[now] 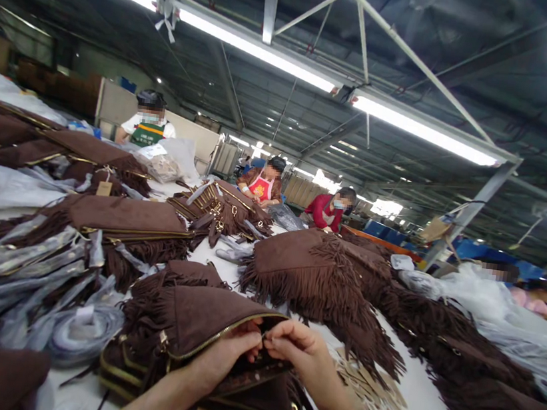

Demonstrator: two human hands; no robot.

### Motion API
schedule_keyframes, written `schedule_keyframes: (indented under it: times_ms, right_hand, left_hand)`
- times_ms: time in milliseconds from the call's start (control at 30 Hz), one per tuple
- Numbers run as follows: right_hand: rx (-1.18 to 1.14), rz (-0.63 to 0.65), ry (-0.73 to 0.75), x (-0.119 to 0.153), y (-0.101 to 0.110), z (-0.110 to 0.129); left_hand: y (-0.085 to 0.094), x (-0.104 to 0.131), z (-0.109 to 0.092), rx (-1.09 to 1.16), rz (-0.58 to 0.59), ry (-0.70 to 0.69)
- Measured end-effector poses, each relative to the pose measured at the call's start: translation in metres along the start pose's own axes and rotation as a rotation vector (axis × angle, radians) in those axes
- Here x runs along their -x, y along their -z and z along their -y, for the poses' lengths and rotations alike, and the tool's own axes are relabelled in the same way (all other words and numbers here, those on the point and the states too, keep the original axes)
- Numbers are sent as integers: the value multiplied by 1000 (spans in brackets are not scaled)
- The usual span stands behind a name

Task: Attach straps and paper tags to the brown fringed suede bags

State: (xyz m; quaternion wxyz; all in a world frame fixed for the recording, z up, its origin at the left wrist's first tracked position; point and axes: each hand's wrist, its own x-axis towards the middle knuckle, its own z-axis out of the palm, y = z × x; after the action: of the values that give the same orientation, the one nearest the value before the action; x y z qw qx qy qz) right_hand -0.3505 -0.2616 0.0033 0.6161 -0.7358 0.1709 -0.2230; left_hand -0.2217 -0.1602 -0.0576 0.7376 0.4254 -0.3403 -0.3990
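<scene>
Likely soft, limp brown bag [213, 313] | best gripped by zipper [225, 330] | inside bag, my left hand [230, 352] and right hand [302, 351] pinch something I can't identify

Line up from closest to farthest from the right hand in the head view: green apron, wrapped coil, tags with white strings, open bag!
From the right hand:
1. Open bag: hand at its opening.
2. Tags with white strings: to the right.
3. Wrapped coil: off left.
4. Green apron: far back left.
</scene>
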Motion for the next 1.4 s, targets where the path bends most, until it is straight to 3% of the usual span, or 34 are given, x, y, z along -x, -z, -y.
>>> schedule_keyframes:
  times_ms: [167, 533, 800, 967, 1100, 1267, 1400]
  right_hand:
    - [9, -98, -9, 0, -3, -11]
    - [80, -91, 34, 5, -3, -17]
    - [324, -135, 141, 12, -9, -23]
    - [460, -134, 197, 13, -12, -22]
    - [442, -112, 173, 12, -11, -21]
    - [479, -25, 208, 14, -8, -16]
    - [618, -34, 277, 15, -8, -13]
  left_hand:
    - [2, 2, -2, -67, 30, 3]
    - [-4, -1, 2, -160, 18, 86]
    - [-10, 14, -18, -681, 82, -234]
    - [-7, 15, -11, -797, 94, -295]
    - [-5, 15, -5, -831, 135, -305]
    - [-4, 15, -5, -868, 158, -293]
    - [-6, 16, -8, -819, 166, -295]
